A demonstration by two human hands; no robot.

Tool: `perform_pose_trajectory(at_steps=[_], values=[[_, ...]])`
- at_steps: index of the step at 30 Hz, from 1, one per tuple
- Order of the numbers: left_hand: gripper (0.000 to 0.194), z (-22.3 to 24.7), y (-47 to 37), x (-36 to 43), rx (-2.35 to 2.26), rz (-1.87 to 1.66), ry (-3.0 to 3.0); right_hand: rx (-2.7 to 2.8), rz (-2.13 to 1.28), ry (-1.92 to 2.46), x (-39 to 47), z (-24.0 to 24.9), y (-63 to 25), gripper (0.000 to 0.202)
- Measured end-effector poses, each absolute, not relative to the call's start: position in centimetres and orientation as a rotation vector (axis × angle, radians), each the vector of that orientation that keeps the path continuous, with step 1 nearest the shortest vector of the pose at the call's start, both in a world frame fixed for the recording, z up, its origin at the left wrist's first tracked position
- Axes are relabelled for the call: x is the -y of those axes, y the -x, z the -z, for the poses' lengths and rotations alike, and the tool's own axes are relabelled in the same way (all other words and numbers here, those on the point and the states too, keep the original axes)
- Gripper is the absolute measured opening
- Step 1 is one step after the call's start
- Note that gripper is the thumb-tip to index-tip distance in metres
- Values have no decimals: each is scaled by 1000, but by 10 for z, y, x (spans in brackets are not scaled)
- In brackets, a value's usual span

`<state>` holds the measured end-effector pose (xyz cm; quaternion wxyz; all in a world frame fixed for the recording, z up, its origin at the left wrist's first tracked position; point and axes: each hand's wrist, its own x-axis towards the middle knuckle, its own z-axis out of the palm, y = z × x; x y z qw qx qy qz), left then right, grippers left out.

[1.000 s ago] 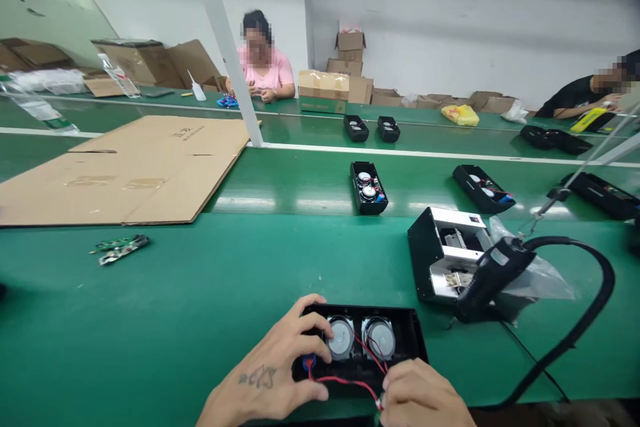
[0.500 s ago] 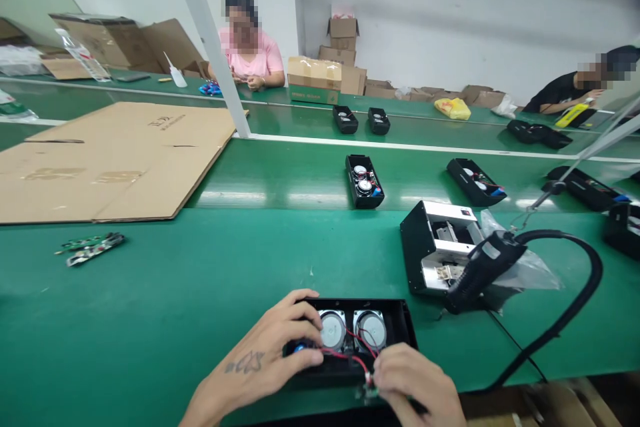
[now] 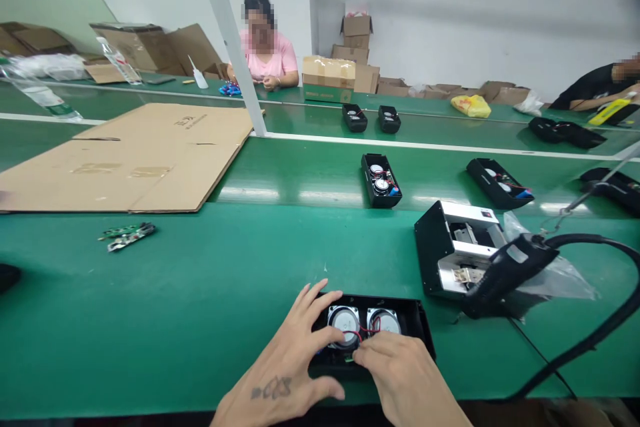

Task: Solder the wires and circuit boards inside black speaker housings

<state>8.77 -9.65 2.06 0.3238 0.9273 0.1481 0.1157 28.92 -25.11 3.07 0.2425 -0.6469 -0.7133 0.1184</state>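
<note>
A black speaker housing (image 3: 411,320) with two round silver speakers (image 3: 344,325) and red wires lies near the bench's front edge. My left hand (image 3: 300,353) rests over its left end, fingers spread, thumb apart. Over the housing's front wall, my right hand (image 3: 400,363) pinches a small green circuit board (image 3: 350,359) near the red wires; part of the board is hidden by the fingertips.
A black and silver machine (image 3: 435,253) and a black hanging tool (image 3: 510,277) with a thick cable stand right. Flat cardboard (image 3: 150,160) and circuit boards (image 3: 131,237) lie left. Beyond are more housings (image 3: 381,180) and two people (image 3: 270,60).
My right hand has brought the small board from the front edge into the housing. My left fingers have spread wider. The view has turned slightly left.
</note>
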Motion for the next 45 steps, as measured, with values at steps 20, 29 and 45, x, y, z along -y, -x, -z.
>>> perform_pose_trajectory(at_steps=[20, 29, 45], values=[[30, -15, -109, 103, -291, -188, -2680, 1665, -853, 1875, 258, -39, -286, 49], [25, -11, -110, 100, -292, -196, -2664, 1767, -734, 1934, 253, -34, -274, 49], [31, -58, -174, 6, -244, 251, -2066, 1808, -1037, 1990, 162, -87, -337, 20]])
